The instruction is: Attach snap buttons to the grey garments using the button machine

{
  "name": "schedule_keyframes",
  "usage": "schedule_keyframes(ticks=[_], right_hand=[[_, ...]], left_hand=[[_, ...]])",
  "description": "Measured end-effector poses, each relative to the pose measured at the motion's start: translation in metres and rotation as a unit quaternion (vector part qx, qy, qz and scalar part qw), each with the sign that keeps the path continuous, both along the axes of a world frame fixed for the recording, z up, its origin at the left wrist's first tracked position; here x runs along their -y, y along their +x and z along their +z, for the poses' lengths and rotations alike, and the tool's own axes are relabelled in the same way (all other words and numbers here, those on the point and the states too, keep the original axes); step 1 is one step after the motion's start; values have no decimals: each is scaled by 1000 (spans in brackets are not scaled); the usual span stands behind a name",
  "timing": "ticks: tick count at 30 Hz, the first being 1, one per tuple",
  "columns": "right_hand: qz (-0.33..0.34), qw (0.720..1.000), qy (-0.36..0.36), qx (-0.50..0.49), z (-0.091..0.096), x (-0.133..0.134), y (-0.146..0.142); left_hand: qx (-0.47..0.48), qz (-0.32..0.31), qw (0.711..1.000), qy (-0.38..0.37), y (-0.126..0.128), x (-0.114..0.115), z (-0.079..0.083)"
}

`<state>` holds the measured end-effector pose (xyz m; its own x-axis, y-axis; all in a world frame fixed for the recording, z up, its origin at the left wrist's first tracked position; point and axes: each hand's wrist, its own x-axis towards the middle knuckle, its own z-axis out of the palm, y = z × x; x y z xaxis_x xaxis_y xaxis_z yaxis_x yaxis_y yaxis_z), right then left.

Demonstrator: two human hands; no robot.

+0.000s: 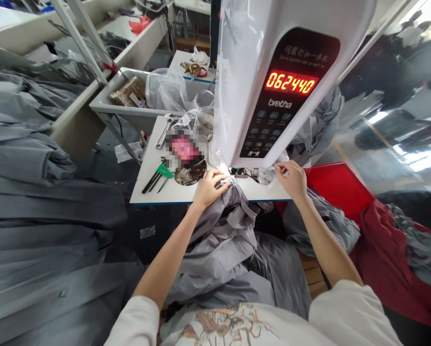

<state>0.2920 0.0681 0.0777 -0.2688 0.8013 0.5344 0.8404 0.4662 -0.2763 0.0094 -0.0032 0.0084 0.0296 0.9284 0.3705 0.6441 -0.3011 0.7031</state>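
My left hand (pixel 212 188) holds the edge of a grey garment (pixel 233 230) at the lit work point under the head of a white button sewing machine (pixel 237 62). The rest of the garment hangs over the table's front edge into my lap. To the right, my right hand (pixel 293 180) is raised beside a round tray (pixel 264 175) of small shiny pieces, with thumb and forefinger pinched together. Whatever those fingertips hold is too small to make out. Red digits glow on the machine's control panel (pixel 290 91).
On the white tabletop (pixel 138 192), left of the machine, lie hex keys with a green holder (pixel 164 170), a wrench (pixel 163 134) and a second tray (pixel 186 177). Grey cloth heaps (pixel 38 216) fill the left side. A red bin (pixel 339 187) and dark red cloth (pixel 384 259) are at right.
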Motion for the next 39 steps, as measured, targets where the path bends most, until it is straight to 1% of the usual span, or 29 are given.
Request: schedule_keyframes(ticks=[2,4,7,9,11,13,14,16,19,20,22,26,27,29,31,32,34,39], right_hand=[[-11,1000,7,3,-12,15,-1],[-4,999,-29,28,-28,22,0],[6,993,-92,70,-48,19,3],[-12,991,-105,79,-52,15,3],[-30,992,-99,69,-47,15,1],[-33,996,-71,37,-36,21,-6],[-25,998,-53,14,-30,26,-11],[13,999,-32,-30,-20,36,-24],[66,996,-41,-52,-15,40,-48],[68,996,-45,-45,-16,37,-55],[50,998,-41,-18,-21,24,-64],[-24,998,-33,51,-25,-11,-67],[-37,995,-49,73,-23,-18,-66],[-44,985,-109,129,-20,-29,-64],[-41,968,-166,182,-19,-36,-64],[-41,962,-181,199,-19,-38,-65],[-47,959,-185,208,-20,-40,-68],[-54,968,-166,182,-23,-42,-71]], left_hand=[[2,-1,1000,2,0,0,1],[4,-2,1000,6,1,0,1],[3,-1,1000,13,1,0,0],[2,-2,1000,14,1,0,0],[2,-2,1000,14,1,0,0],[3,-1,1000,11,1,0,-1],[3,0,1000,10,1,0,-1],[3,-1,1000,11,1,0,-1],[8,-1,1000,19,1,0,-2],[9,0,1000,21,2,0,-2],[9,2,1000,21,2,-1,-3],[7,-1,1000,17,1,-1,-4],[7,-3,1000,17,1,-1,-4],[8,-4,1000,19,0,-2,-5],[10,-4,1000,21,0,-2,-5],[9,-4,1000,20,0,-2,-5],[6,-5,1000,15,0,-2,-4],[5,-7,1000,9,-1,-1,-1]])
